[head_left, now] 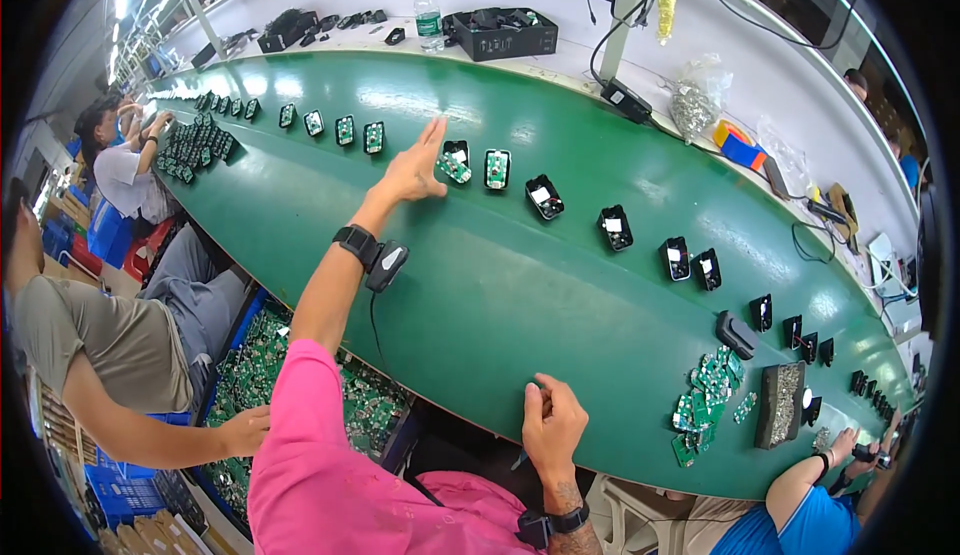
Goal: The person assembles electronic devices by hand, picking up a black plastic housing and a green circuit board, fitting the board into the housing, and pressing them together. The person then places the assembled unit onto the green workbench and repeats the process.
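My left hand [416,167] reaches over the green table with its fingers stretched out, open. Just right of its fingertips is a black plastic housing [457,149], and a green circuit board [454,169] sits tilted at its near end. Right of that stands a housing with a circuit board [496,169] lying inside it. My right hand [553,423] is at the near table edge with its fingers curled. A thin dark tip [519,461] shows beside it; whether the hand holds it is unclear.
Several black housings [616,228] line the green table [480,285]. Loose circuit boards [706,400] lie at the right beside a box of small metal parts [780,407]. A bin of boards [375,400] stands below my left arm. Co-workers sit on both sides; a bottle [428,20] stands behind.
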A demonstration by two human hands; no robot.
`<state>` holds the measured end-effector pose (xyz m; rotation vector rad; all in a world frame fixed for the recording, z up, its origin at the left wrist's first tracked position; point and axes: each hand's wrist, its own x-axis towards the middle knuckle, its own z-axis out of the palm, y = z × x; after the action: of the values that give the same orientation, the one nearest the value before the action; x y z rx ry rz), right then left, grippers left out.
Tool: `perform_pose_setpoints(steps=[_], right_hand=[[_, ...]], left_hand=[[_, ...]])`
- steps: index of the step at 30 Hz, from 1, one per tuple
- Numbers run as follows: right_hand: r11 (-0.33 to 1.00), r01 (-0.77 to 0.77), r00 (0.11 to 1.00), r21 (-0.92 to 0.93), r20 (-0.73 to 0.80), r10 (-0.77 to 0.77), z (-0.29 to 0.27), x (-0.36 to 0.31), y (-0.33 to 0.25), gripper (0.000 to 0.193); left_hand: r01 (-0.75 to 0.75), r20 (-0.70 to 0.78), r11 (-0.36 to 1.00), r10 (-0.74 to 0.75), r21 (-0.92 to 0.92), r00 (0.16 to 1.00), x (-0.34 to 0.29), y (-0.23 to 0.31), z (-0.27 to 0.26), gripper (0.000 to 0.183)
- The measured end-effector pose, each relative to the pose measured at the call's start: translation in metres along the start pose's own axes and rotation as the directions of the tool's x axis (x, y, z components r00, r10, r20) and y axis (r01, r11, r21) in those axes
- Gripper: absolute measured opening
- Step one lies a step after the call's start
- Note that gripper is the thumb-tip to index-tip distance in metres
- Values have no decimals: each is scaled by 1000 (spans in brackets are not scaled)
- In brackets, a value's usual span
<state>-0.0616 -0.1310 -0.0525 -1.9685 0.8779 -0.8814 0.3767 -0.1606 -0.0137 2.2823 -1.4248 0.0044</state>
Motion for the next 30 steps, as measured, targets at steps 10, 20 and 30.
perform_pose_setpoints(steps=[10,20,30], right_hand=[[1000,1,1000,-6,-2,-1,-1,-5,4,15],[901,-299,944,315,237,230,-14,0,-31,19],[554,-418,863,720,124,491,-29,-65,-20,17]], left_hand=[[-18,-155,960,-27,-279,987,-30,15,5,76],[165,146,693,-87,-701,985,-239,200,13,72],[297,281,194,-106,-935,954,-294,253,48,77]])
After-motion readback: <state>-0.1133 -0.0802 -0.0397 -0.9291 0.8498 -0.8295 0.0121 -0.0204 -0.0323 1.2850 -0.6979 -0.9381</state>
